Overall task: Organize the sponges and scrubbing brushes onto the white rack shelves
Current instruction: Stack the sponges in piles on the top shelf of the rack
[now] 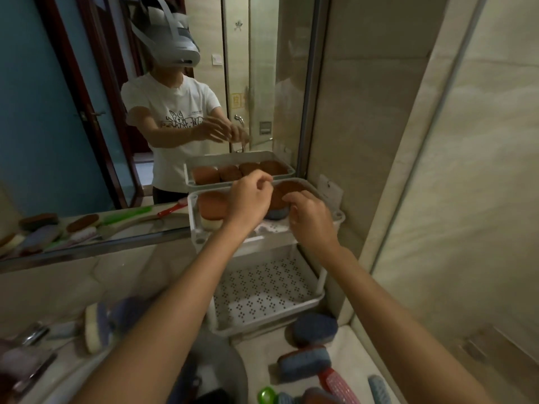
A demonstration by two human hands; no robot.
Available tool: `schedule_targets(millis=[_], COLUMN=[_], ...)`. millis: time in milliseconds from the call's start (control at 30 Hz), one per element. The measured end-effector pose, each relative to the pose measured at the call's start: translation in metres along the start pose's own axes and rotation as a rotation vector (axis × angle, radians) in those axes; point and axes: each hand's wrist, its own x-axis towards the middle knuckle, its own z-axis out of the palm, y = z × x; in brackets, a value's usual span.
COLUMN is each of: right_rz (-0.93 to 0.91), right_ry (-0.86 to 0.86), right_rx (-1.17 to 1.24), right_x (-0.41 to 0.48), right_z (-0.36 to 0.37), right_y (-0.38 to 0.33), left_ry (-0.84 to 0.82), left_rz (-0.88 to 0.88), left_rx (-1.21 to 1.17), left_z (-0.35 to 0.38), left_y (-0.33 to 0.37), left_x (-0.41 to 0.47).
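The white rack [319, 298] stands against the mirror with two shelves. On its top shelf [192, 211] brown-topped sponges stand on edge: one at the left [211, 204] and one at the right [287, 189] with a blue underside. My right hand [312, 218] grips that right sponge from the front. My left hand [250, 196] is over the middle of the top shelf with its fingers curled and pinched beside the same sponge; what lies under it is hidden. The perforated lower shelf [262, 290] holds nothing.
On the counter in front of the rack lie a blue sponge [315, 329], a blue-and-red sponge [304, 363], and red [338, 384], blue [379, 389] and green [267, 396] brushes. More sponges [97, 328] lie at the left. A mirror is behind, a tiled wall at the right.
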Motion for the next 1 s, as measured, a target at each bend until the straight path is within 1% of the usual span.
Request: schedule_targets(millis=[133,200,233,300,367,433,500,567,667,800,867,1000], right_rz=[-0.025,0.002,0.042,0.186,0.345,0.456,0.506,0.498,0.451,0.417,0.413,0.447], right_ry=[0.101,0.097,0.059,-0.103,-0.327,-0.573,-0.747,-0.811,-0.791,-0.72,-0.652,-0.513], right_rx=[0.191,0.216,0.214,0.188,0.118,-0.011,-0.102,-0.152,-0.205,-0.207,-0.157,-0.012], right_x=[-0.061,-0.1,-0.122,-0.167,-0.213,-0.254,-0.283,-0.301,-0.313,-0.317,-0.315,-0.304], right_z=[-0.003,0.003,0.008,0.019,0.029,0.037,0.042,0.047,0.055,0.057,0.054,0.044], right_y=[-0.02,-0.019,-0.015,0.0,0.019,0.038,0.052,0.059,0.062,0.062,0.062,0.058], left_ry=[0.042,0.049,0.03,-0.037,-0.127,-0.215,-0.293,-0.377,-0.485,-0.552,-0.579,-0.586], left_rz=[-0.051,-0.096,-0.14,-0.278,-0.466,-0.655,-0.744,-0.746,-0.729,-0.719,-0.713,-0.755], left_rx=[-0.186,-0.25,-0.277,-0.324,-0.331,-0.309,-0.273,-0.217,-0.167,-0.152,-0.154,-0.273], left_z=[-0.012,-0.006,0.0,0.017,0.036,0.052,0.065,0.073,0.079,0.079,0.08,0.085], left_y=[-0.002,-0.012,-0.018,-0.036,-0.059,-0.081,-0.098,-0.109,-0.115,-0.112,-0.111,-0.106], left_x=[-0.072,-0.113,-0.133,-0.17,-0.203,-0.232,-0.256,-0.272,-0.281,-0.28,-0.278,-0.27])
